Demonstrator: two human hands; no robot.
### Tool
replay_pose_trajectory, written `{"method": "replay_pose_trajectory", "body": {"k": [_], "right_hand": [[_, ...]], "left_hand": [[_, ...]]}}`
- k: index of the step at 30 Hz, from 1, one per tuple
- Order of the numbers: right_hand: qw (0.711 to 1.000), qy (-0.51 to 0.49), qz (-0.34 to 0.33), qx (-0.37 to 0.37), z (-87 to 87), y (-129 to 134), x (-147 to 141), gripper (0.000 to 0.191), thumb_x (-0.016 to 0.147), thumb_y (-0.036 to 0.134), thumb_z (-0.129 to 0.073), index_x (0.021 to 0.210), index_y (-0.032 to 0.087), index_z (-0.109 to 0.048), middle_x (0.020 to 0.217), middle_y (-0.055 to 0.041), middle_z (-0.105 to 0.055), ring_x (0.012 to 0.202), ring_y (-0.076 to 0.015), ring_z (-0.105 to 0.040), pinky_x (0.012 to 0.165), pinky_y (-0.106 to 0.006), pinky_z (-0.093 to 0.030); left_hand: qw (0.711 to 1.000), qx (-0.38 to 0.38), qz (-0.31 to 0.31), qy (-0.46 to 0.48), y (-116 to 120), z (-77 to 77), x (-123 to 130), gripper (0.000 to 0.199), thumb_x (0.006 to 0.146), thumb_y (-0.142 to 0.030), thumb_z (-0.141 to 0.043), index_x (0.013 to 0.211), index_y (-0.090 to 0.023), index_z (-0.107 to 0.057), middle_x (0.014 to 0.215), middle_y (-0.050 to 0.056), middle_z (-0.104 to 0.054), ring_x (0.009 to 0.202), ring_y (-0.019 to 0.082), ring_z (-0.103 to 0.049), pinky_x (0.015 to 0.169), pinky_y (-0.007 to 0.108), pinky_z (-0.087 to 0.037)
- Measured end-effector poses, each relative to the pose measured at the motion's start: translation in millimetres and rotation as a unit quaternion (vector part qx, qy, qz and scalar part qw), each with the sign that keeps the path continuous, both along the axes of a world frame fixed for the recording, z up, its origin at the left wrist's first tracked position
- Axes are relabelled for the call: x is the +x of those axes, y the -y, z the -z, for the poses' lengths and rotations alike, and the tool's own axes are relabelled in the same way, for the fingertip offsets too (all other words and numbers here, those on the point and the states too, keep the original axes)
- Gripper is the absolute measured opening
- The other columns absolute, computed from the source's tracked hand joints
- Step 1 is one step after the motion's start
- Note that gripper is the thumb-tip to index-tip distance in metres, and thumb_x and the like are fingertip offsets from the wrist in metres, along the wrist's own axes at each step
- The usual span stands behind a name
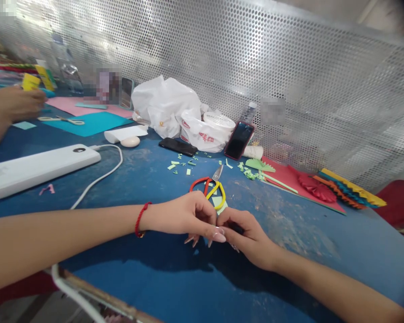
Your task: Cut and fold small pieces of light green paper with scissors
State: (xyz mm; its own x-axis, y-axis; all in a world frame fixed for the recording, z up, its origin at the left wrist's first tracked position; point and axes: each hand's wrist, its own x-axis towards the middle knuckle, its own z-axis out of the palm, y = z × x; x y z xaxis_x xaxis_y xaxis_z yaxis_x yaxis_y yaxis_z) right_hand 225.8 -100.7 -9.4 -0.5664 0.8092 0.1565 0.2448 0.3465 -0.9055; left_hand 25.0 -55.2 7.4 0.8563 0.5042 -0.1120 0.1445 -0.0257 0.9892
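Near the table's front edge, my left hand [188, 216] and my right hand [251, 235] meet at the fingertips. A red cord bracelet [142, 220] circles my left wrist. My left thumb and index finger are pinched together against the right fingertips; what lies between them, if anything, is hidden. Inside my curled right hand a small black object [236, 227] shows in part, and its kind cannot be made out. Just beyond the hands lie scissors [216, 181] with one red and one yellow handle. Pale green paper pieces [218, 202] lie under and beside them.
A white power bank [42, 168] with a cable lies left. Behind are a black phone [177, 146], white plastic bags [168, 105] and a propped phone [239, 140]. Folded paper fans [318, 186] lie right. Another person's hand [16, 105] is at far left.
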Motion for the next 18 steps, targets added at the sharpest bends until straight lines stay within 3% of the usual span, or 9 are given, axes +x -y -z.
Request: {"method": "replay_pose_trajectory", "body": {"k": [5,9,18], "right_hand": [[1.0,-0.009,0.006,-0.021,-0.5,-0.9,0.3,0.029,0.092,0.041,-0.059,0.074,0.018,-0.054,0.058,0.0053,-0.045,0.05,-0.0072,-0.039,0.048,-0.02,-0.032],[0.995,-0.058,0.01,-0.074,2.2,-1.8,2.8,0.028,0.091,0.042,-0.06,0.078,0.018,-0.054,0.06,0.0054,-0.047,0.047,-0.0059,-0.039,0.044,-0.018,-0.033],[0.983,-0.146,0.07,-0.091,8.5,-7.3,3.2,0.025,0.091,0.041,-0.06,0.083,0.018,-0.054,0.052,0.0083,-0.044,0.04,-0.0049,-0.035,0.038,-0.015,-0.032]], "left_hand": [[1.0,-0.007,-0.002,0.031,-0.9,3.7,-0.6,0.021,0.074,-0.026,-0.077,0.063,-0.01,-0.068,0.048,-0.002,-0.057,0.039,0.006,-0.051,0.036,0.012,-0.043],[0.998,0.003,0.013,0.055,-5.3,5.6,-0.3,0.018,0.078,-0.028,-0.075,0.071,-0.011,-0.074,0.057,0.001,-0.065,0.052,0.009,-0.061,0.053,0.017,-0.052],[0.97,0.209,-0.115,0.056,-11.8,5.9,-0.9,0.024,0.08,-0.034,-0.072,0.073,-0.011,-0.075,0.07,0.004,-0.069,0.066,0.011,-0.059,0.063,0.019,-0.047]]}}
